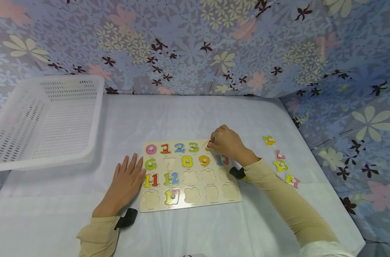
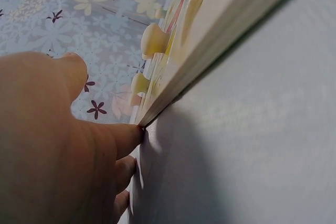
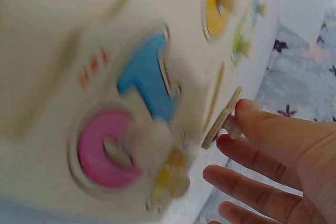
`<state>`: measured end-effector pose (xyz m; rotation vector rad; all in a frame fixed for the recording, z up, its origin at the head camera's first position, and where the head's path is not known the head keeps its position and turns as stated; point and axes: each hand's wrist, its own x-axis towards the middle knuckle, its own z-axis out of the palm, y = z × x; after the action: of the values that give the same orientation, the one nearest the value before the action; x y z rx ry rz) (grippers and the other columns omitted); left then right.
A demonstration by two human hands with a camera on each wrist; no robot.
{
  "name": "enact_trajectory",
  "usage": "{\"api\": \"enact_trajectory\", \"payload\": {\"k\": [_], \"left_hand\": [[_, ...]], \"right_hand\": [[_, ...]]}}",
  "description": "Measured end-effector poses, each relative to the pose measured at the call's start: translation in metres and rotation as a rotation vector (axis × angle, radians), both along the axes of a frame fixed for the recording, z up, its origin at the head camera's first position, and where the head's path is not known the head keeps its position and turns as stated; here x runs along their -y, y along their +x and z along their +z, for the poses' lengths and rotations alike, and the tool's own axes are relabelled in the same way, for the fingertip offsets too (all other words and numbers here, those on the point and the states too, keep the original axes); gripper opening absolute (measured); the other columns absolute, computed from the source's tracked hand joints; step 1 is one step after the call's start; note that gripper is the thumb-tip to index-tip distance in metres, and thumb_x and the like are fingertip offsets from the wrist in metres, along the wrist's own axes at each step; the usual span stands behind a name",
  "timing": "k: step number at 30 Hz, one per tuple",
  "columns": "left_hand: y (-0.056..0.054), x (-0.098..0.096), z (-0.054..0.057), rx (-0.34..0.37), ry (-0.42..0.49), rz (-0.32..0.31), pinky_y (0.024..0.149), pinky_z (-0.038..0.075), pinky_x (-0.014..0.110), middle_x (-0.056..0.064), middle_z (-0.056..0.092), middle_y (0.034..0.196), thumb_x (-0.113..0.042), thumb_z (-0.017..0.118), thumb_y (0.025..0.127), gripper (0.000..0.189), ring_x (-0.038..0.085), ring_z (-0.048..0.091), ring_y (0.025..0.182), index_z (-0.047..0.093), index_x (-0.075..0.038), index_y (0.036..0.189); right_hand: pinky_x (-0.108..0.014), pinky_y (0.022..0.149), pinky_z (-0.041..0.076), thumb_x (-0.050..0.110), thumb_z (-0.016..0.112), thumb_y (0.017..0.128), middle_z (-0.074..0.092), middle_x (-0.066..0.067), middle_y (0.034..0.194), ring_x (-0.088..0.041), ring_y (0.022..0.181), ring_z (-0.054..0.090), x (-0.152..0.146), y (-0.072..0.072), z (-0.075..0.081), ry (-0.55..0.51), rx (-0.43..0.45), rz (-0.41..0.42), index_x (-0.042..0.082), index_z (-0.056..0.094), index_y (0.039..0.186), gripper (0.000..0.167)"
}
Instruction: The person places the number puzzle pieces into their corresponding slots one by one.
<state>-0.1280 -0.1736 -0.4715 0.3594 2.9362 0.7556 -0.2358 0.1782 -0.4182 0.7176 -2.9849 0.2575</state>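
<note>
A wooden number puzzle board [image 1: 178, 170] lies on the table with pegged number pieces in several recesses, among them the 0 [image 1: 151, 149], the 9 [image 1: 204, 161] and the 17 [image 1: 172, 196]. My right hand [image 1: 227, 142] pinches the peg of a small red puzzle piece [image 1: 209, 144] over the board's top row; its number is mostly hidden. In the right wrist view that piece [image 3: 223, 119] is tilted edge-on, between thumb and forefinger. My left hand [image 1: 125, 185] lies with fingers extended at the board's left edge, fingertips touching it in the left wrist view.
Right of the board lie loose pieces: a 15 [image 1: 268, 140], a pink 7 [image 1: 280, 154], a 13 [image 1: 280, 165] and a 14 [image 1: 292, 181]. Another yellow piece [image 1: 247, 179] is partly under the right sleeve. A white plastic basket [image 1: 96, 117] stands at the back left.
</note>
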Motion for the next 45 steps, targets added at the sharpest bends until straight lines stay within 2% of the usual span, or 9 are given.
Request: {"api": "enact_trajectory", "payload": {"k": [9,14,24,29,33,37,41,45], "left_hand": [[-0.001,-0.002,-0.002,-0.003,0.013,-0.008,0.113,-0.002,0.056,0.017,0.012,0.159,-0.043,0.029,0.105,0.062,0.039,-0.001,0.145,0.024,-0.004,0.152],[-0.001,-0.002,-0.002,-0.006,0.008,-0.011,0.113,-0.002,0.057,0.018,0.012,0.159,-0.043,0.029,0.105,0.062,0.040,-0.001,0.145,0.024,-0.004,0.152],[-0.001,-0.003,-0.001,-0.006,0.008,-0.013,0.113,-0.001,0.057,0.018,0.012,0.159,-0.043,0.030,0.105,0.062,0.040,-0.001,0.145,0.024,-0.004,0.152],[-0.001,-0.003,-0.002,-0.009,0.004,-0.013,0.113,-0.002,0.057,0.018,0.012,0.159,-0.043,0.030,0.105,0.062,0.040,-0.001,0.145,0.024,-0.003,0.152],[-0.001,-0.002,-0.001,-0.008,0.004,-0.011,0.113,-0.002,0.057,0.018,0.012,0.159,-0.043,0.030,0.105,0.062,0.040,-0.001,0.145,0.024,-0.003,0.152],[0.000,-0.002,-0.001,-0.007,0.003,-0.008,0.113,-0.002,0.057,0.019,0.012,0.159,-0.043,0.030,0.105,0.062,0.040,-0.001,0.145,0.023,-0.003,0.152],[0.001,-0.001,0.000,-0.012,0.003,-0.010,0.113,-0.001,0.058,0.019,0.013,0.159,-0.042,0.031,0.105,0.062,0.041,-0.001,0.145,0.024,-0.002,0.152],[0.001,-0.001,0.001,-0.017,0.004,-0.016,0.113,-0.001,0.058,0.020,0.013,0.158,-0.041,0.032,0.105,0.061,0.041,0.000,0.145,0.024,-0.002,0.152]], "right_hand": [[-0.036,0.081,0.051,0.029,0.079,0.082,0.066,-0.003,0.086,-0.026,0.106,0.055,0.012,0.000,-0.010,0.023,-0.042,0.014,0.009,0.070,0.077,0.022],[-0.035,0.080,0.051,0.028,0.081,0.080,0.065,-0.002,0.081,-0.026,0.104,0.055,0.014,-0.001,-0.011,0.006,-0.057,0.010,0.011,0.069,0.072,0.022],[-0.036,0.082,0.051,0.027,0.080,0.081,0.065,-0.003,0.082,-0.026,0.102,0.055,0.012,0.000,-0.013,0.000,-0.055,-0.016,0.011,0.065,0.068,0.026],[-0.037,0.082,0.051,0.025,0.080,0.082,0.063,-0.005,0.081,-0.028,0.103,0.054,0.013,0.001,-0.013,-0.019,-0.045,0.009,0.011,0.062,0.070,0.025],[-0.038,0.086,0.049,0.026,0.077,0.084,0.064,-0.006,0.084,-0.030,0.107,0.052,0.011,0.001,-0.011,-0.022,-0.004,0.023,0.012,0.064,0.073,0.022],[-0.042,0.096,0.045,0.029,0.073,0.088,0.066,-0.011,0.103,-0.033,0.118,0.047,0.000,0.001,-0.007,-0.016,0.044,0.002,0.009,0.070,0.091,0.021],[-0.051,0.102,0.038,0.028,0.070,0.091,0.059,-0.020,0.123,-0.039,0.128,0.038,-0.026,-0.004,-0.002,-0.018,0.064,-0.079,0.003,0.064,0.120,0.040],[-0.063,0.104,0.027,0.030,0.069,0.090,0.046,-0.027,0.137,-0.049,0.136,0.022,-0.066,-0.009,0.002,0.041,0.097,-0.200,0.003,0.052,0.137,0.058]]}}
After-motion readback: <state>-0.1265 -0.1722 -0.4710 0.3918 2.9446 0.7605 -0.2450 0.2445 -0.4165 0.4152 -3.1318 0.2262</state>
